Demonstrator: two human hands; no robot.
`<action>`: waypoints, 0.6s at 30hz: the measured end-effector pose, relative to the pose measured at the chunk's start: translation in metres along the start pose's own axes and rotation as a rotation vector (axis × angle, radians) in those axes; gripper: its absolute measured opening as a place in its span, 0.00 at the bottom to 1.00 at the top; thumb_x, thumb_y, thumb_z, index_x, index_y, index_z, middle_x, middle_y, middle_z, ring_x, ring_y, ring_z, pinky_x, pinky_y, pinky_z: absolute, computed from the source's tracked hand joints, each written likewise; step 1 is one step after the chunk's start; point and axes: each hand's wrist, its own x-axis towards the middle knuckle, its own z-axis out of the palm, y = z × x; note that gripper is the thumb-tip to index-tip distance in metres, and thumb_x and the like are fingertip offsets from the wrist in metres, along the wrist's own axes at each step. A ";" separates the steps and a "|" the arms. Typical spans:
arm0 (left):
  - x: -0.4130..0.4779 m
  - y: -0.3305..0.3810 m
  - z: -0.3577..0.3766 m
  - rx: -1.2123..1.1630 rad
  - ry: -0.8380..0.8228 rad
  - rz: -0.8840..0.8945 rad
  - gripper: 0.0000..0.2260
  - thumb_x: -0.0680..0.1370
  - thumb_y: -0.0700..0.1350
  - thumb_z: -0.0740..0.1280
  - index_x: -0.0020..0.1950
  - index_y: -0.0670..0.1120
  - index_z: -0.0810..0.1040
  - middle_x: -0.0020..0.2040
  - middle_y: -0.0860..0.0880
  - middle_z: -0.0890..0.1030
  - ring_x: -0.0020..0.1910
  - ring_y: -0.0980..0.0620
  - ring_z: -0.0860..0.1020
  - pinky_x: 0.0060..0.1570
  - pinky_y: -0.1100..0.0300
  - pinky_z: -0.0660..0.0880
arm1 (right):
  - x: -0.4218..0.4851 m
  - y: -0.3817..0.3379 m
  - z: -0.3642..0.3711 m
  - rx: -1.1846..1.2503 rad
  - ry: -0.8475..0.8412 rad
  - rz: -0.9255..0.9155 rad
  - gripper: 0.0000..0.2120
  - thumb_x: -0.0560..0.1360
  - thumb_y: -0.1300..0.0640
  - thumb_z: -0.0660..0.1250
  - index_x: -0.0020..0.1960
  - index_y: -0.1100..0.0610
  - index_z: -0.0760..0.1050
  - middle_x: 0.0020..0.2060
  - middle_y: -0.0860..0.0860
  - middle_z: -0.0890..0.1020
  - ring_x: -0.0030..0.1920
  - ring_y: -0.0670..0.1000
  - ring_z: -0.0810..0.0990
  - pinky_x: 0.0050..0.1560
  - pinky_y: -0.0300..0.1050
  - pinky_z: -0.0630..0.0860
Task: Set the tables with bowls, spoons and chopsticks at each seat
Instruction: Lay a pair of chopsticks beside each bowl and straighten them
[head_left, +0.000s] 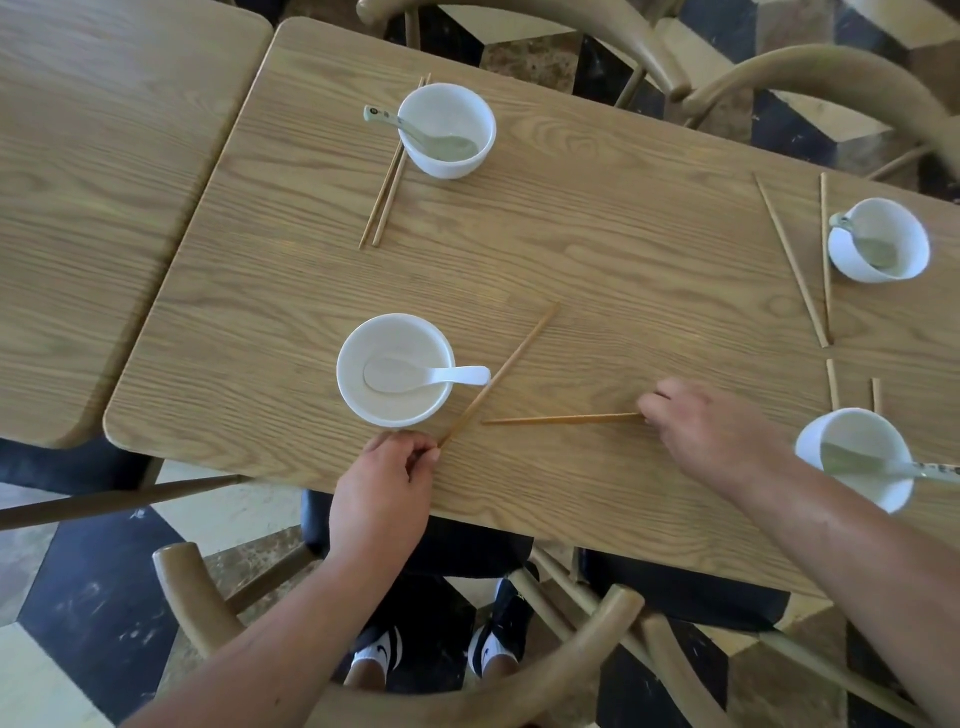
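On the wooden table (597, 249) stand several white bowls, each with a spoon inside. The near bowl (395, 332) holds a white spoon (415, 375). My left hand (387, 486) pinches the near end of one wooden chopstick (511, 361) that slants up to the right beside that bowl. My right hand (711, 426) pinches the right end of a second chopstick (561, 419) lying almost flat across the table. The far bowl (447, 130) has a chopstick pair (387, 176) at its left. Two more bowls (878, 239) (857, 457) sit at the right with chopsticks (795, 265) beside them.
A second wooden table (104, 182) adjoins on the left. Curved wooden chairs (467, 680) with dark seats stand at the near edge, and more chairs (779, 78) on the far side. The floor is chequered tile; my feet show below.
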 end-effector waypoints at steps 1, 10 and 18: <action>0.000 0.000 0.000 0.002 -0.006 0.003 0.06 0.84 0.51 0.68 0.56 0.54 0.84 0.53 0.60 0.79 0.48 0.56 0.79 0.48 0.58 0.72 | 0.002 -0.003 -0.002 0.000 0.020 -0.034 0.07 0.76 0.64 0.72 0.47 0.53 0.78 0.42 0.48 0.75 0.44 0.56 0.81 0.35 0.48 0.75; 0.003 0.002 -0.002 0.080 -0.083 0.062 0.04 0.83 0.51 0.69 0.55 0.56 0.84 0.50 0.63 0.75 0.46 0.58 0.77 0.40 0.66 0.68 | 0.047 -0.059 -0.012 0.117 0.096 -0.238 0.04 0.77 0.57 0.73 0.49 0.57 0.79 0.48 0.55 0.83 0.51 0.61 0.80 0.48 0.60 0.82; -0.005 -0.002 -0.011 0.096 -0.171 0.032 0.13 0.79 0.61 0.72 0.45 0.54 0.75 0.34 0.53 0.79 0.35 0.56 0.77 0.33 0.60 0.68 | 0.017 -0.045 -0.009 0.173 -0.042 0.073 0.05 0.82 0.52 0.67 0.52 0.53 0.80 0.48 0.48 0.80 0.52 0.54 0.80 0.51 0.51 0.78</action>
